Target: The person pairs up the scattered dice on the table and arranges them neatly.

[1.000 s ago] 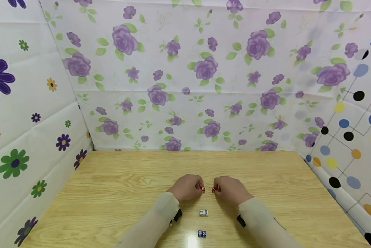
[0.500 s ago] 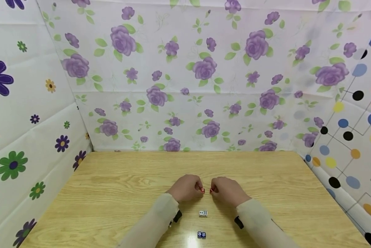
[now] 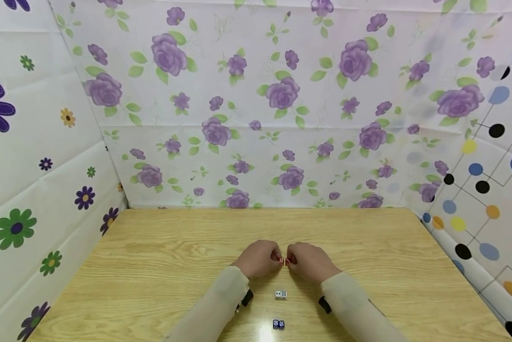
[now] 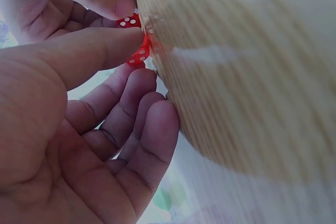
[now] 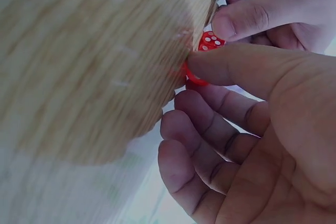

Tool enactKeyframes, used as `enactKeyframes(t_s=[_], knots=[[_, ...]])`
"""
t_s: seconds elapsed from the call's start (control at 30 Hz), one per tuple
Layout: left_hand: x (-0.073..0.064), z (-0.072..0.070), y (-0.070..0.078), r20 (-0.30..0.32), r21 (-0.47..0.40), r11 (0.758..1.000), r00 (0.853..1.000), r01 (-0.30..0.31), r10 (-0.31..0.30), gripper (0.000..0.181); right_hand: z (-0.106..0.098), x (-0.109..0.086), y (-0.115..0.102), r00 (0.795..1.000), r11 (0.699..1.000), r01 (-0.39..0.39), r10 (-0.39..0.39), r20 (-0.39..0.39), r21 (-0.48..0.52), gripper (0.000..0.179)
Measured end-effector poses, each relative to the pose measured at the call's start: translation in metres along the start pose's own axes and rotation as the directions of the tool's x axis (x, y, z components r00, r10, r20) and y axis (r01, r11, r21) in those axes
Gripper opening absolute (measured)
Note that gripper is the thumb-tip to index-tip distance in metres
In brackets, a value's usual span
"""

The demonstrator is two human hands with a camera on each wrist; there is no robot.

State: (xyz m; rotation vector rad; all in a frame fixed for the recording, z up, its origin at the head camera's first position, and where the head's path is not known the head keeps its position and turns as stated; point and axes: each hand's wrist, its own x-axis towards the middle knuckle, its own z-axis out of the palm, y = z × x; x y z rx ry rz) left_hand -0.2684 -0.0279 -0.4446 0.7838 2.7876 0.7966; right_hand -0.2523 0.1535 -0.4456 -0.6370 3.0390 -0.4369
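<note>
Two red dice with white pips are low at the tabletop, close side by side between my hands. My left hand [image 3: 259,259] pinches the left red die [image 3: 281,261] between thumb and finger. The right red die [image 3: 287,261] is pinched the same way by my right hand [image 3: 312,262]. In the left wrist view, my thumb partly covers the red die [image 4: 139,56], and the other hand's red die [image 4: 129,21] shows just beyond. From the right wrist, my thumb hides much of my red die [image 5: 195,77], with the left hand's red die [image 5: 211,41] past it.
Nearer me between the forearms lies a pair of white dice [image 3: 281,295], side by side. Closer still sits a pair of dark blue dice [image 3: 278,324]. The wooden table [image 3: 174,237] meets a floral cloth [image 3: 256,95] at its back, with patterned cloths on both sides.
My right hand has moved left with its red die, narrowing the gap to the other red die. The left hand stays almost in place. White and blue dice have not moved.
</note>
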Motion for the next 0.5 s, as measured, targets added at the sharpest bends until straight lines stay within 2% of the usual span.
enactKeyframes(t_s=[0.13, 0.5], knots=[[-0.0008, -0.0004, 0.0003, 0.002, -0.009, 1.0, 1.0, 0.016, -0.016, 0.01, 0.0001, 0.0, -0.0001, 1.0, 1.0, -0.008, 0.008, 0.009, -0.001, 0.01], [-0.003, 0.0016, -0.0009, -0.003, -0.025, 1.0, 1.0, 0.008, -0.009, 0.006, -0.0005, -0.0027, -0.0055, 1.0, 0.999, 0.017, -0.018, 0.01, 0.031, 0.01]])
